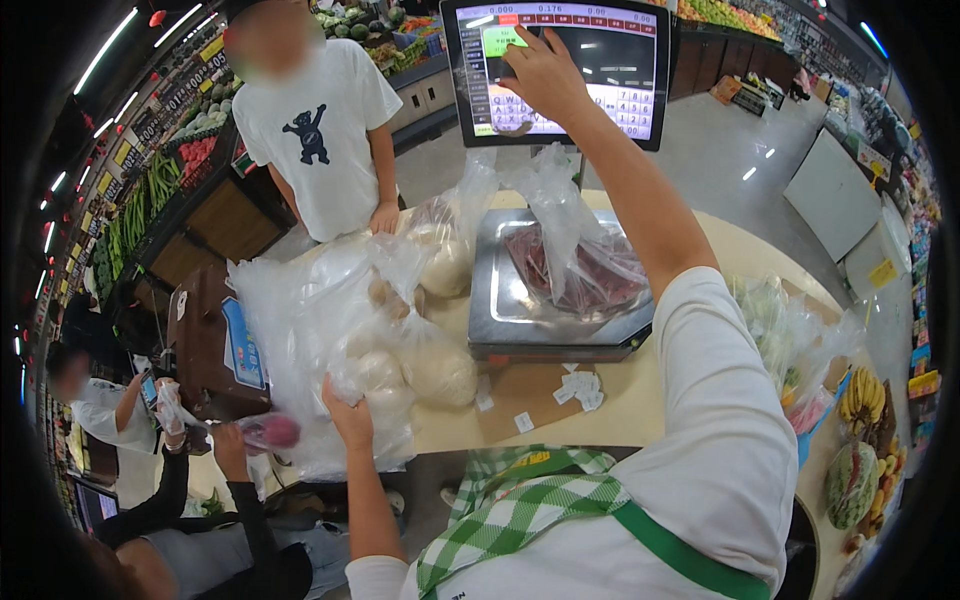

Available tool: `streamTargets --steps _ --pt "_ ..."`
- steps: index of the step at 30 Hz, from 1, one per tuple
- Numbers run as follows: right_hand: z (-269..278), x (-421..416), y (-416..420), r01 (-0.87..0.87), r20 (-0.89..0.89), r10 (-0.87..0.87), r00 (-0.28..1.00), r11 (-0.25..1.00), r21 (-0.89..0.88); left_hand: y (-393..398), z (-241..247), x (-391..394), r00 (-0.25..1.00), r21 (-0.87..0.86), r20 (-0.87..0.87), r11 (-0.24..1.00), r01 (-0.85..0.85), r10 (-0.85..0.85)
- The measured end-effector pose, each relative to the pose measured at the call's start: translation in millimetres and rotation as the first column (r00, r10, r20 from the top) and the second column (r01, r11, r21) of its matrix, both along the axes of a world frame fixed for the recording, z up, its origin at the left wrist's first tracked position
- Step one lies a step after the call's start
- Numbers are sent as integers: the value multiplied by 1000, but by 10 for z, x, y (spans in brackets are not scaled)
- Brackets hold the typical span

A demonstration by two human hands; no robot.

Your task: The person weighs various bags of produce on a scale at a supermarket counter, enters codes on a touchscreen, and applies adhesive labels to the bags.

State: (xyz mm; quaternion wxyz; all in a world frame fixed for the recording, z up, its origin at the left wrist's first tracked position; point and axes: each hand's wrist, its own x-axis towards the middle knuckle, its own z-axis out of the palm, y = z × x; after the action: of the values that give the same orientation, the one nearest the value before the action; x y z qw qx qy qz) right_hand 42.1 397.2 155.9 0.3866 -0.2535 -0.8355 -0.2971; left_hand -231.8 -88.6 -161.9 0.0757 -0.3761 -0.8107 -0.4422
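My right hand (pixel 541 71) is raised to a touchscreen monitor (pixel 559 75), its fingers spread over the upper left of the screen. Below the monitor, a metal weighing scale (pixel 495 311) carries a clear plastic bag of dark reddish produce (pixel 592 274). My left hand (pixel 349 416) touches the front of a heap of clear plastic bags (pixel 300 322), at the knot of a bag with pale round items (pixel 379 379); the fingertips are partly hidden by plastic. More bags of pale round produce (pixel 442 375) lie between that hand and the scale.
Cardboard (pixel 499 424) with white labels lies before the scale. A person in a white T-shirt (pixel 322 135) stands across the counter, a hand at its edge. Left, another person holds a bagged reddish item (pixel 281 431) beside a brown container (pixel 202 337). Bananas (pixel 862 401) and a watermelon (pixel 851 484) lie right.
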Motion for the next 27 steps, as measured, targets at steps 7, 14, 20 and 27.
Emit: streamTargets --steps 7,14,20,27 --pt "-474 886 -1286 -356 -479 295 827 934 -39 -579 311 818 926 210 372 966 -151 63" --pt "-2741 2493 -1812 -439 -758 -609 232 630 -641 -841 -1 1525 796 179 592 984 23 -126" --pt "-3855 2441 -2408 -318 -453 -643 618 322 -892 -583 43 1980 715 147 640 959 243 -279" --pt "-3714 2313 -2523 -250 -436 -591 679 373 -894 -554 54 1846 764 19 566 931 365 -311"
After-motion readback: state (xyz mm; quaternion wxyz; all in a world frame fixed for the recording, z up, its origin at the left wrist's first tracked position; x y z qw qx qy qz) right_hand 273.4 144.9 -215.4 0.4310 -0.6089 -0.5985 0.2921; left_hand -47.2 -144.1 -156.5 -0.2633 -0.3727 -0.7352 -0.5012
